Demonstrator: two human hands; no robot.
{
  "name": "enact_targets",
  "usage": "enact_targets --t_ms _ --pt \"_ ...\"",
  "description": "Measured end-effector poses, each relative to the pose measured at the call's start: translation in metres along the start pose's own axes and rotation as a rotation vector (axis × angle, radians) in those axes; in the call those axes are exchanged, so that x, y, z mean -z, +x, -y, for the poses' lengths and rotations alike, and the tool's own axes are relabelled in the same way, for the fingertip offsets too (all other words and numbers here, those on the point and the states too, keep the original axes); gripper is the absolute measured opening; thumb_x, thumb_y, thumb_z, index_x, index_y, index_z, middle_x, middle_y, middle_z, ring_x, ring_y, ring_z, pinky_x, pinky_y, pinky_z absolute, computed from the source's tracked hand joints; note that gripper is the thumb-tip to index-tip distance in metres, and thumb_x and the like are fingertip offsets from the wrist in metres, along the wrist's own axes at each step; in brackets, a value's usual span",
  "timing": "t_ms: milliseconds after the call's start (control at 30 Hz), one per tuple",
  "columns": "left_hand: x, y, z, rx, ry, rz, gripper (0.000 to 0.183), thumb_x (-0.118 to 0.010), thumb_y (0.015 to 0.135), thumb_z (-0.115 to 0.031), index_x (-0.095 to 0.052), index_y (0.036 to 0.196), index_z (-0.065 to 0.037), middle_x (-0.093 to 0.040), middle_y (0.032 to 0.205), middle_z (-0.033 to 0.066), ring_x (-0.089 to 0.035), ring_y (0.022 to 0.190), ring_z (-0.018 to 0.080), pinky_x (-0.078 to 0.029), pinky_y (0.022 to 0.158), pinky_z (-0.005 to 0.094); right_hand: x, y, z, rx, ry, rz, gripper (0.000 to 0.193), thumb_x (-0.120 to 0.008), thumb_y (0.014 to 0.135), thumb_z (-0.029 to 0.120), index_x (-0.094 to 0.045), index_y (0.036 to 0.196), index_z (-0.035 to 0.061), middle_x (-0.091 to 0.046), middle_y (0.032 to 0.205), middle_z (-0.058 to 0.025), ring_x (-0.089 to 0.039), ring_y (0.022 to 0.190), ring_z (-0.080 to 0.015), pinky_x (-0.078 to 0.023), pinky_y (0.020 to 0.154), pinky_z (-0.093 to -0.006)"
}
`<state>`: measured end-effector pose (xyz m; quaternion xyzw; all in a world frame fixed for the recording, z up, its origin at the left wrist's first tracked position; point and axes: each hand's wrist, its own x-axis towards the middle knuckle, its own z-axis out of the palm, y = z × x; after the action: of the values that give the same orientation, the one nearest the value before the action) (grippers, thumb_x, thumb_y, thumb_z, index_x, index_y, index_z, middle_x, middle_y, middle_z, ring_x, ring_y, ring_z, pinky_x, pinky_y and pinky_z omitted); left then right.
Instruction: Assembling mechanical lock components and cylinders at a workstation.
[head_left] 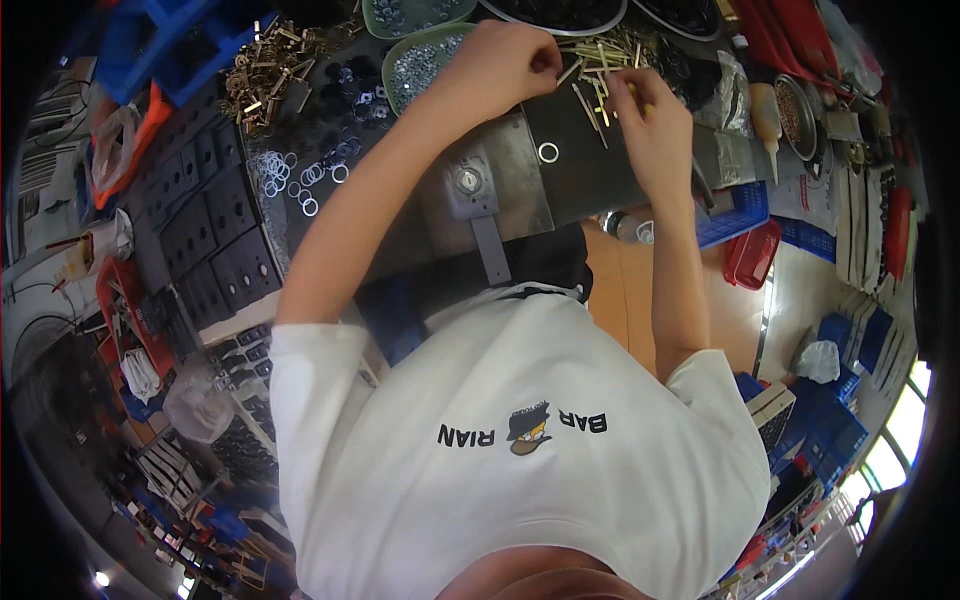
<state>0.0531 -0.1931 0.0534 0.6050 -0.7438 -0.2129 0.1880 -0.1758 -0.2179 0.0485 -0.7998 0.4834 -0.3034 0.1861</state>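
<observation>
My left hand [495, 68] is closed, fingers curled together, over the bench beside a green bowl [425, 65] of small shiny metal parts. Whatever its fingertips may hold is hidden. My right hand [655, 130] pinches a thin brass-coloured strip, of which only short bits show between the fingers. Just beyond it lies a loose pile of brass-coloured strips [605, 55]. Below my left hand, a lock with a round keyed face [468, 182] rests on a metal plate, its flat dark bar [490, 250] pointing toward me. A single pale ring [548, 152] lies between my forearms.
Several loose rings [275, 172] and a heap of brass-coloured parts [275, 70] lie at the left. Dark panels [215, 225] stand in rows there. At the right are a squeeze bottle [766, 115], a round metal dish [797, 115] and a blue crate [735, 215].
</observation>
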Motion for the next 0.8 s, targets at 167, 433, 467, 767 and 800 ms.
enact_targets --t_ms 167,433,467,767,800 --pt "0.032 -0.082 -0.034 0.349 -1.312 -0.364 0.027 -0.074 0.101 -0.014 -0.074 0.120 0.005 -0.077 0.110 0.0116 -0.078 0.100 0.0213 -0.064 0.085 0.0311 0.028 -0.042 0.077 -0.220 0.768 0.243 0.030 -0.069 0.102 0.008 -0.073 0.131 0.0019 -0.069 0.088 -0.0003 -0.066 0.081 -0.0054 -0.047 0.068 -0.0194" --pt "0.011 -0.152 -0.051 0.425 -1.612 -0.615 0.022 -0.073 0.102 -0.012 -0.074 0.121 -0.001 -0.078 0.107 0.0083 -0.077 0.102 0.0223 -0.064 0.084 0.0297 0.023 -0.066 0.115 -0.101 0.838 0.408 0.026 -0.068 0.101 0.001 -0.076 0.126 0.0026 -0.074 0.097 -0.0035 -0.067 0.080 -0.0061 -0.050 0.067 -0.0190" --pt "0.007 -0.158 -0.053 0.435 -1.601 -0.647 0.022 -0.073 0.102 -0.012 -0.074 0.121 -0.001 -0.078 0.107 0.0083 -0.077 0.102 0.0223 -0.064 0.084 0.0297 0.020 -0.067 0.118 -0.085 0.836 0.412 0.025 -0.068 0.101 0.000 -0.076 0.125 0.0029 -0.074 0.098 -0.0037 -0.067 0.081 -0.0063 -0.050 0.067 -0.0189" --pt "-0.012 -0.189 -0.076 0.437 -1.683 -0.597 0.023 -0.076 0.100 -0.012 -0.074 0.120 -0.002 -0.076 0.098 0.0028 -0.064 0.082 0.0065 -0.045 0.066 0.0209 0.001 -0.080 0.134 -0.138 0.882 0.374 0.032 -0.070 0.101 0.002 -0.070 0.133 0.0001 -0.071 0.097 -0.0031 -0.067 0.088 -0.0098 -0.052 0.076 -0.0223" --pt "-0.013 -0.189 -0.076 0.423 -1.619 -0.627 0.022 -0.076 0.100 -0.011 -0.074 0.120 -0.001 -0.075 0.098 0.0029 -0.064 0.081 0.0063 -0.046 0.066 0.0207 -0.001 -0.078 0.134 -0.138 0.883 0.386 0.032 -0.070 0.101 0.002 -0.070 0.133 0.0001 -0.071 0.097 -0.0031 -0.067 0.088 -0.0098 -0.052 0.076 -0.0223"
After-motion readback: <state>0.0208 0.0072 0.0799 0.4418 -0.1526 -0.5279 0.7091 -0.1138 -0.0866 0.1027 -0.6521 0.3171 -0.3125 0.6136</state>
